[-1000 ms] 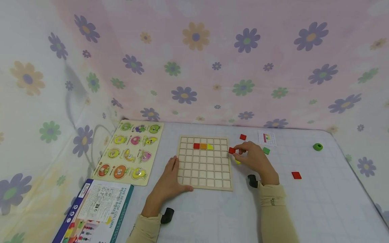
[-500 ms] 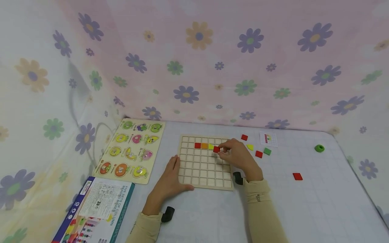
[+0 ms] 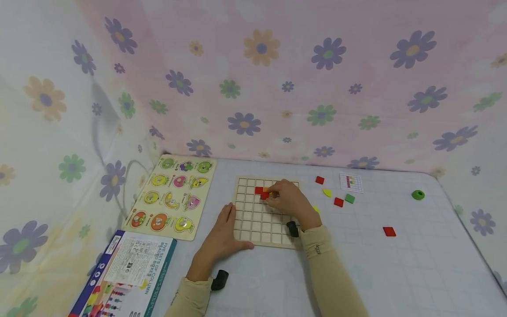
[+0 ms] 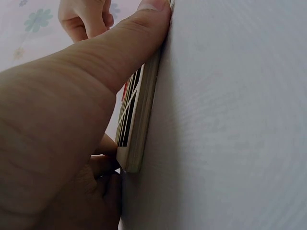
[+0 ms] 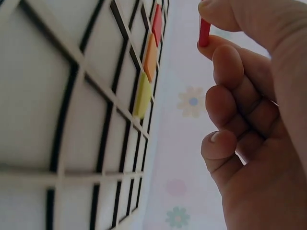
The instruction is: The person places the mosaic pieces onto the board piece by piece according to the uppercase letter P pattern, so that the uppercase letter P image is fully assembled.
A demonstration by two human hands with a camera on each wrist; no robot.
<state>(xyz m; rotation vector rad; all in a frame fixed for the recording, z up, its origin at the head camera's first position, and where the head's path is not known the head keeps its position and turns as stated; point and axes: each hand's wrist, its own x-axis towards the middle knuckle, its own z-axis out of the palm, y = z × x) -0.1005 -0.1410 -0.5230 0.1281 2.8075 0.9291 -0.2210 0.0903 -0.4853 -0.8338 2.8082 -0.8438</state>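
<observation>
With your left hand [image 3: 222, 235] spread against the pale wooden grid board [image 3: 253, 226], your right grip [image 3: 291, 200] pinches a red square tile [image 3: 264, 196], apparently mid-placement, likely needing level lowering.

head view: dim, even light is falling; a soft grey shadow is smudging the flowered curtain [image 3: 269, 88] at frame left, another is edging the right sleeve [image 3: 332, 273]. left wrist: shade is covering the left hand [image 4: 57, 115], faint ripples are crossing the pale tabletop [image 4: 230, 120]. right wrist: background flowers are blurring.
</observation>
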